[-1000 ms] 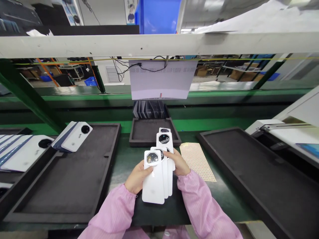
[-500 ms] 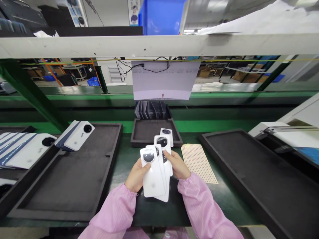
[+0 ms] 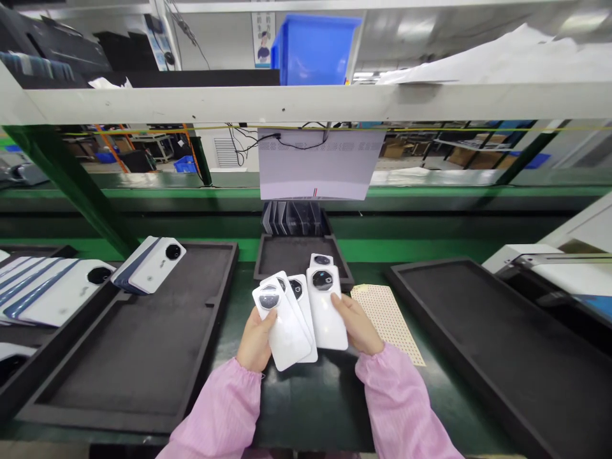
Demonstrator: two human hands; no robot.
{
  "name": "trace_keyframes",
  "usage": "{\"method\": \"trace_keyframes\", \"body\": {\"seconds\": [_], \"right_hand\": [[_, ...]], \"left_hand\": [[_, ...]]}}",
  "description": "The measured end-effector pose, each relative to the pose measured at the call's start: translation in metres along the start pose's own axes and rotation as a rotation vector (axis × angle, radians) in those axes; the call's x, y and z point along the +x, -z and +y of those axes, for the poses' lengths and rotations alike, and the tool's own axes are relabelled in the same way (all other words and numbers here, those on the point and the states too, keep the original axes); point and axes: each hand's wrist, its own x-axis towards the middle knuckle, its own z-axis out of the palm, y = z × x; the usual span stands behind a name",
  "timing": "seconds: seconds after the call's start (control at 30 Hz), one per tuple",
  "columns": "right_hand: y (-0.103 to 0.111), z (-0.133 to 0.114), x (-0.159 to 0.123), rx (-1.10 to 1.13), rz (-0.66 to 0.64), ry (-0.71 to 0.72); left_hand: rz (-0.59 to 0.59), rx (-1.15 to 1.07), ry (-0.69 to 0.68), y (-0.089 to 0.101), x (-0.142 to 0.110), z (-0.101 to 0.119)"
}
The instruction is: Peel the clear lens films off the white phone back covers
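In my left hand (image 3: 255, 339) is a small fan of white phone back covers (image 3: 289, 335), each with a dark round camera area near its top. My right hand (image 3: 356, 322) grips another white phone back cover (image 3: 327, 319) by its right edge, thumb on the front. Behind that one, the top of a further white back cover (image 3: 321, 260) shows near the small dark tray; its lower part is hidden. The two hands hold their covers side by side above the dark green bench, the inner edges close together.
A black tray (image 3: 138, 363) on the left carries a stack of white covers (image 3: 157, 264) at its back corner. Other covers (image 3: 57, 293) lie further left. A small tray (image 3: 296, 248) with dark sheets (image 3: 291, 218) stands ahead. A sticker sheet (image 3: 389, 322) and another black tray (image 3: 478, 338) lie right.
My hands have moved apart a little. The cover in my right hand now shows beside the fan instead of mostly behind it, and the left-hand covers have tilted and shifted left.
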Motion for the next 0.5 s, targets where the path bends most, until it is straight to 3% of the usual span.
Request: {"method": "trace_keyframes", "body": {"seconds": [0.2,0.37,0.5], "right_hand": [[-0.032,0.024,-0.007,-0.073,-0.223,-0.008],[-0.026,0.024,-0.008,-0.152,-0.235,0.075],[-0.024,0.028,-0.009,-0.274,-0.214,0.216]], "left_hand": [[-0.025,0.046,-0.053,-0.003,-0.002,-0.007],[-0.095,0.144,-0.115,-0.006,-0.007,-0.004],[-0.058,0.247,-0.281,-0.007,-0.011,-0.003]]}}
